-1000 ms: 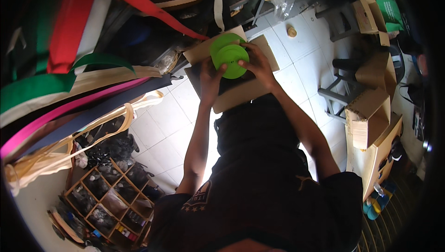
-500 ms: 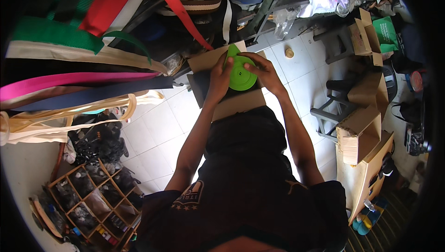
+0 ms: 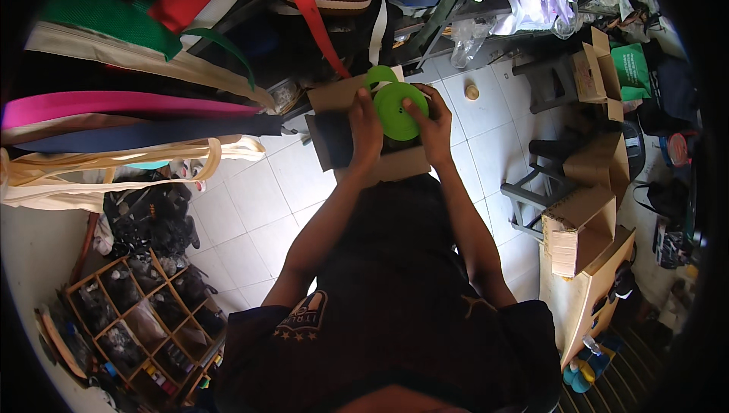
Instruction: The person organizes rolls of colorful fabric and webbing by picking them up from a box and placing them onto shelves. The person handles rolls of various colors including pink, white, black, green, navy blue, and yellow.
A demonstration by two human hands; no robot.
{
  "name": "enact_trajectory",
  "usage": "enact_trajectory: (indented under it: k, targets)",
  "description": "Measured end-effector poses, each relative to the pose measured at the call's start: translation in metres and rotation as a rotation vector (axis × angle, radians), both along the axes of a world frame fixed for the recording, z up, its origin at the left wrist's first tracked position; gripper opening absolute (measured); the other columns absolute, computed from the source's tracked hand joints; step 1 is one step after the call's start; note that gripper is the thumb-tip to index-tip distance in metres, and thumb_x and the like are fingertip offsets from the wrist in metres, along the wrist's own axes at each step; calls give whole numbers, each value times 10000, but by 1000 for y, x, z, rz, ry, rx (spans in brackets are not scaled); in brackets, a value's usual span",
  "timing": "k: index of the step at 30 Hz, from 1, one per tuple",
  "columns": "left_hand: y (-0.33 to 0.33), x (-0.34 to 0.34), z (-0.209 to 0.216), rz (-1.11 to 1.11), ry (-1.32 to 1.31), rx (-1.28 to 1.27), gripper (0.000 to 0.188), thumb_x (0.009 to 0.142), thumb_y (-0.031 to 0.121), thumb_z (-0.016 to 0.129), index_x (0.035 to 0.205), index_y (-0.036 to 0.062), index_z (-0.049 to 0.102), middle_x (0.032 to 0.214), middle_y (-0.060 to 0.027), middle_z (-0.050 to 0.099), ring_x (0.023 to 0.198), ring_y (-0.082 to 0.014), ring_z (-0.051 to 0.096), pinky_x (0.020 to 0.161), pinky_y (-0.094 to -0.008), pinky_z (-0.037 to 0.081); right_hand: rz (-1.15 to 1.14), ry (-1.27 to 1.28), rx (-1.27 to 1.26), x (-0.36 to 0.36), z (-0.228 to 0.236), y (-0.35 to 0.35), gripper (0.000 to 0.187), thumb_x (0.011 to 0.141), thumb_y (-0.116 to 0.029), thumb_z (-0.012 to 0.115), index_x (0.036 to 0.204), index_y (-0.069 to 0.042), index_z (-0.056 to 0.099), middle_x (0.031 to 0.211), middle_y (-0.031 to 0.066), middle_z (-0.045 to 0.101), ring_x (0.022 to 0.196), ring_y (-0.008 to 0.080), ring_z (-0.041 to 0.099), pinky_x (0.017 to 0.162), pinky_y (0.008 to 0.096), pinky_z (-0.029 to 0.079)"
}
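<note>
A flat coil of bright green strap is held upright, its round face toward me, over an open cardboard box. My right hand grips the coil's right side, the thumb lying across its face near the small dark centre. At the coil's left edge my left hand is closed on the strap where its loose end bends away above the coil; the left fingertips are partly hidden. The box sits just beyond my lap with its flaps spread, and its inside is dark.
Straps in several colours, among them a pink strap, hang at the left. A wooden compartment rack stands lower left. On the right are grey stools and open cardboard boxes. A small roll lies on the tiled floor.
The strap's loose end, pointed before, now curves in a loop above the coil. My left hand has slid lower along the coil's left side, and the right thumb lies further onto its face.
</note>
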State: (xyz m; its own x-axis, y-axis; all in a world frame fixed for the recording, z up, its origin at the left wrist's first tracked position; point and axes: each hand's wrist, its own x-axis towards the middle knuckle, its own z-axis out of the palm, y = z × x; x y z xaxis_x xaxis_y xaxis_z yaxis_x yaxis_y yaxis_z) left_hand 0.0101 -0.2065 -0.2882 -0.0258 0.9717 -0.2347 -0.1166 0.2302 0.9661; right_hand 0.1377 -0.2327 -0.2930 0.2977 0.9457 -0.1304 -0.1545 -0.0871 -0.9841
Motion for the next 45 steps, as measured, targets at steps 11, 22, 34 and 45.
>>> enact_trajectory:
  k: [11,22,34,45]
  targets:
    - [23,-26,-10,-224,320,236,281,995,182,543,1128,-62,581,976,-179,682,971,-263,671,843,-357,496,190,-107,-42,34,19,3,416,877,-192,744,1210,24,619,1103,106,678,1056,159,619,938,293,472]
    - [20,-14,-37,-219,13,-64,413,1038,319,433,1111,-46,611,980,-202,695,949,-290,680,850,-386,498,448,-94,5,23,2,-9,396,858,-143,746,1218,-26,632,1129,77,665,1072,184,623,953,307,479]
    - [2,17,-45,56,-131,-225,533,1048,457,383,1179,-16,588,1036,-139,666,893,-201,661,784,-331,528,-82,-154,24,1,-16,-35,644,715,-109,869,1256,-24,531,1181,122,620,1096,226,622,945,357,514]
    - [14,7,-29,-279,120,-16,657,1010,568,397,1041,-37,652,903,-131,676,839,-206,640,773,-350,476,179,-212,94,34,-18,-23,516,806,-120,791,1273,-32,589,1225,128,626,1152,231,596,991,342,466]
